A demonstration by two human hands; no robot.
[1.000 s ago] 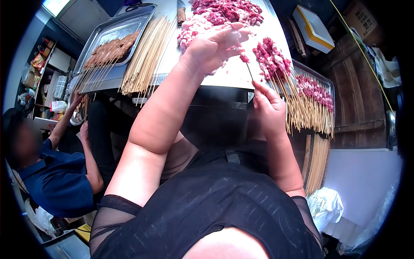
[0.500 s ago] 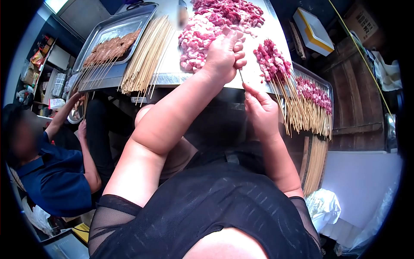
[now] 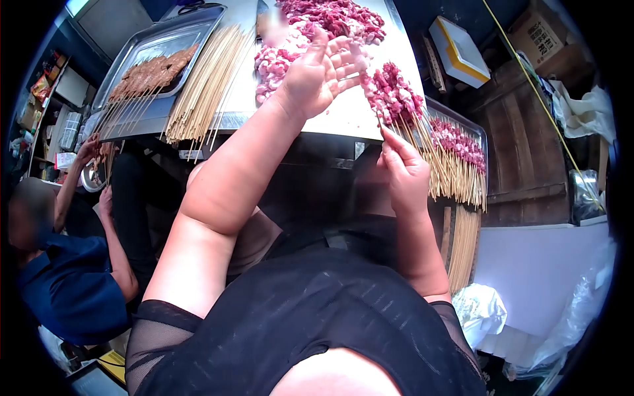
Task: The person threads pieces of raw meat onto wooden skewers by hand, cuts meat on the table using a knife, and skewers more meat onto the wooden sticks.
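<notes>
My left hand (image 3: 318,78) is open above the metal table, palm turned up and fingers spread, beside a heap of pale, fatty meat pieces (image 3: 269,69). Dark red meat pieces (image 3: 337,18) lie beyond it. My right hand (image 3: 404,168) pinches the lower end of a meat skewer (image 3: 380,120) between thumb and forefinger at the table's front edge. The upper part of that skewer runs along the left side of a pile of threaded meat skewers (image 3: 397,96), and the two are hard to tell apart there.
Bare bamboo skewers (image 3: 205,86) lie left of the meat, near a metal tray (image 3: 191,33) with browned skewers (image 3: 155,71). At right are a tray of raw skewers (image 3: 462,148), more bare sticks (image 3: 464,244) and a white-and-yellow box (image 3: 459,51). A co-worker (image 3: 76,277) sits at left.
My left hand has opened from a fist around the skewer's upper part and moved left. My right hand now holds the skewer against the threaded pile. The whole view has shifted slightly.
</notes>
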